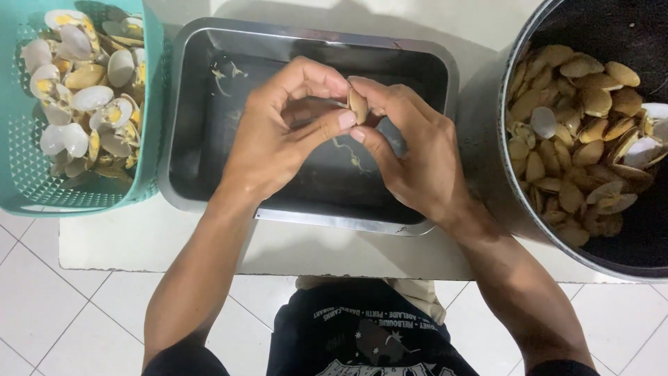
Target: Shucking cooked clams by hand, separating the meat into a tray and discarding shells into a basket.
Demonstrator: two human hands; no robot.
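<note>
Both hands meet over a steel rectangular tray [202, 174]. A small tan clam [358, 104] is pinched between them: my left hand [278, 136] presses it with thumb and fingertips, and my right hand [410, 150] grips it from the other side. The clam stands on edge, mostly hidden by the fingers. A few thin scraps lie on the tray's dark bottom beneath the hands.
A teal plastic basket [149, 104] at the left holds several opened shells, some with yellow meat. A large dark pot [511, 188] at the right holds many closed tan clams. All sit on a pale board over white floor tiles [62, 306].
</note>
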